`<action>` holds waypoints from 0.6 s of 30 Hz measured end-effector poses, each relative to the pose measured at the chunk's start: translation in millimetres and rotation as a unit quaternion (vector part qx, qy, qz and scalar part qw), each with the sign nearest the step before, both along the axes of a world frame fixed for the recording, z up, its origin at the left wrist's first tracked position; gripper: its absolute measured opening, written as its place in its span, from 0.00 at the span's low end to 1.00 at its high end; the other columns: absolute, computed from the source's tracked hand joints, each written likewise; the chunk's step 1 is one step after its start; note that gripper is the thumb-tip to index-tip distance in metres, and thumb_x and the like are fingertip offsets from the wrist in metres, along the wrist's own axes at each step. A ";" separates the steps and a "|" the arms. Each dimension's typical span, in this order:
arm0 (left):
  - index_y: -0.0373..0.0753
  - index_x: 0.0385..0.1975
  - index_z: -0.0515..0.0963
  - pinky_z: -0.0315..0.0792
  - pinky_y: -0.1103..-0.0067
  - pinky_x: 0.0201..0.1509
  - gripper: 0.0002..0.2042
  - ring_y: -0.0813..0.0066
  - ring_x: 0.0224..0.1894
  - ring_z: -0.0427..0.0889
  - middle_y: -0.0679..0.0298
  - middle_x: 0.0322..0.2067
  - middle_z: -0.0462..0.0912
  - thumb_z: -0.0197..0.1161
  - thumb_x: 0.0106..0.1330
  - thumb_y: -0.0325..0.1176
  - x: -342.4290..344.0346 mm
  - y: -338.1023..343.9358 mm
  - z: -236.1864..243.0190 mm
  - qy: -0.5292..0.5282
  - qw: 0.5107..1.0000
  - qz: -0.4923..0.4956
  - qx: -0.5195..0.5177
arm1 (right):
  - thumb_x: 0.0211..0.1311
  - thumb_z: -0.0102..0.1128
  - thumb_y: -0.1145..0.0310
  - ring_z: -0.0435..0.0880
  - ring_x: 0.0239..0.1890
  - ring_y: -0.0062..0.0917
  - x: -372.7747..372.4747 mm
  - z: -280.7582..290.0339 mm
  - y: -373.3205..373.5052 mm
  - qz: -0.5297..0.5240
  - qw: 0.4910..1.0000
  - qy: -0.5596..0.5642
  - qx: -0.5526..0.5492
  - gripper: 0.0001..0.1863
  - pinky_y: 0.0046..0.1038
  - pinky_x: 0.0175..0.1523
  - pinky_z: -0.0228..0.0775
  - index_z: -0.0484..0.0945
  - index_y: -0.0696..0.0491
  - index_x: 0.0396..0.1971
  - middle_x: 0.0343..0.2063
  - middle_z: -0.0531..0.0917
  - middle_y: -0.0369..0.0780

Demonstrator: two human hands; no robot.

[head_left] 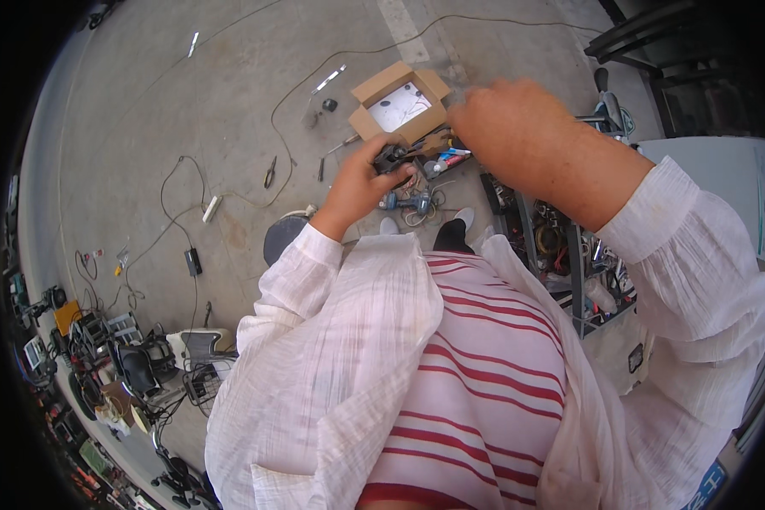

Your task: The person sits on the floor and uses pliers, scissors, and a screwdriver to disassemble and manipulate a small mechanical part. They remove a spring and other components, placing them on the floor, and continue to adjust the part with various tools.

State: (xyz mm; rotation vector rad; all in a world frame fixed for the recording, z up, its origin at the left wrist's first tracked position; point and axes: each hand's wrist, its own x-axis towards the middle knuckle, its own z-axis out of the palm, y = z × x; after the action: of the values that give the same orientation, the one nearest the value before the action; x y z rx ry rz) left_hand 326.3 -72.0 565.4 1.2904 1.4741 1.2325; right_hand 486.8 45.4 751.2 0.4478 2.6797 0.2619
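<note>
My left hand (365,183) is closed around a small black part (391,158), whose kind I cannot make out. To the right and higher in the picture, my right hand (506,115) is curled into a fist. Its fingertips are blurred and mostly turned away, so whatever they hold is hidden. Just beyond the hands stands an open cardboard box (423,127) with a white sheet and thin wires inside. A blue and black power tool (412,201) lies on the floor below the left hand, near my feet. Several small tools and tubes (444,161) lie between the hands.
Pliers (269,172), a screwdriver (342,146) and a white power strip (212,208) lie on the concrete floor, with a long cable (274,127) winding past. At right stands a metal rack (576,272) of parts. Bicycles (140,365) and clutter line the lower left.
</note>
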 end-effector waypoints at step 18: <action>0.37 0.45 0.76 0.71 0.79 0.53 0.14 0.78 0.47 0.77 0.66 0.42 0.80 0.69 0.62 0.30 -27.1 -10.9 18.2 -0.106 0.993 0.047 -0.035 | 0.51 0.59 0.81 0.84 0.38 0.44 4.6 22.5 -1.5 -0.113 0.986 0.104 -0.060 0.09 0.42 0.42 0.77 0.77 0.59 0.34 0.34 0.83 0.49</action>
State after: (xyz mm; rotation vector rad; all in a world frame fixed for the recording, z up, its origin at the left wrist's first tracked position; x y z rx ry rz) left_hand 299.2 -82.9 583.6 1.0206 1.4239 1.3241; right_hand 491.4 44.0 773.7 0.7721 2.7927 -0.0157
